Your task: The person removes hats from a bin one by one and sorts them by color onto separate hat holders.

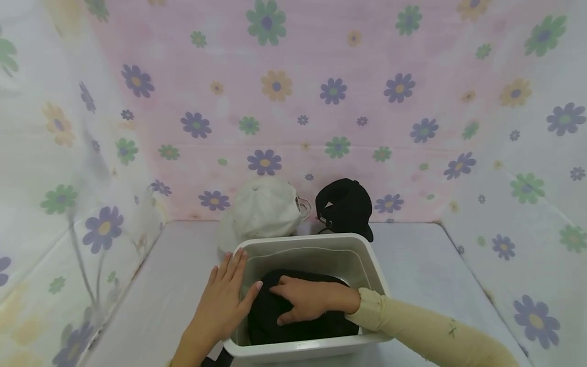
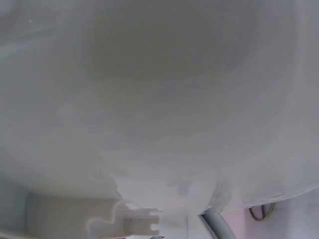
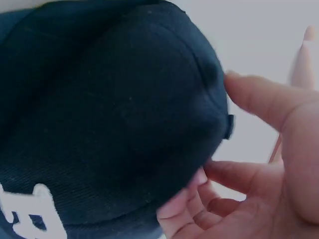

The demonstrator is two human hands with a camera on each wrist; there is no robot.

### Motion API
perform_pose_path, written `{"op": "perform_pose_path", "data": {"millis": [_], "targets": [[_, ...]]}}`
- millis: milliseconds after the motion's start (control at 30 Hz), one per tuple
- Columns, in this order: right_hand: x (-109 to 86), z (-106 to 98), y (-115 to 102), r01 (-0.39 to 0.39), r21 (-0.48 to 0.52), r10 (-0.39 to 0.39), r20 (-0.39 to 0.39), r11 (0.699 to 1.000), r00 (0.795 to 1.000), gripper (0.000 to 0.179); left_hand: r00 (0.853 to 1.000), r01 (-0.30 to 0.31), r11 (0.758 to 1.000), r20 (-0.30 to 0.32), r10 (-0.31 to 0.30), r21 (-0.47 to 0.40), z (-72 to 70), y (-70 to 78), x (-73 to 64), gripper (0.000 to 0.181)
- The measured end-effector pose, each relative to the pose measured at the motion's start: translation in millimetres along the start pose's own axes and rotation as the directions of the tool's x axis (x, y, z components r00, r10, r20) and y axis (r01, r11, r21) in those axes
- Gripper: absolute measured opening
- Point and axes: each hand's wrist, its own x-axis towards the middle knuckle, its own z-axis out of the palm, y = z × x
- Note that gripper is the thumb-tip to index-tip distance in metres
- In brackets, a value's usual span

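A black cap [image 1: 270, 329] lies inside a white plastic bin [image 1: 316, 238] in the head view. My right hand [image 1: 306, 299] reaches over the bin's right side and grips this cap. In the right wrist view the dark cap [image 3: 124, 109] bears a white letter [image 3: 37, 214], and its edge sits between my thumb [image 3: 259, 97] and curled fingers. My left hand [image 1: 224, 298] rests on the bin's left rim with fairly straight fingers, its thumb over the inside. A blurred pale surface [image 2: 164, 114] fills most of the left wrist view.
Behind the bin, a white cap [image 1: 266, 209] stands at left and another black cap [image 1: 350, 206] at right. A dark piece [image 1: 222, 358] shows at the bin's front left corner. Flower-patterned cloth [image 1: 302, 137] encloses the white tabletop [image 1: 408, 255] at back and sides.
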Motion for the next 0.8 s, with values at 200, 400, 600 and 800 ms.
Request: {"op": "perform_pose_path", "data": {"millis": [200, 400, 600, 800], "targets": [[2.5, -1.2, -1.8, -0.059, 0.021, 0.059, -0.025, 0.998, 0.998, 0.062, 1.0, 0.004, 1.0, -0.006, -0.004, -0.01, -4.5, 2.2, -0.3, 0.075], [2.4, -2.2, -2.8, -0.043, 0.002, 0.043, -0.076, 0.999, 0.996, 0.047, 1.0, 0.004, 1.0, 0.002, -0.004, -0.012, -3.9, 1.0, -1.7, 0.075], [1.1, -2.4, -1.9, -0.021, 0.009, 0.021, -0.089, 1.0, 0.996, 0.036, 1.0, 0.009, 0.999, 0.003, -0.009, -0.034, -0.4, -0.2, -2.3, 0.074], [-3.5, -5.9, 0.3, 0.024, 0.032, -0.02, -0.109, 0.999, 0.994, 0.02, 1.0, 0.008, 0.999, 0.004, -0.008, -0.041, 2.4, -1.0, -1.7, 0.075]]}}
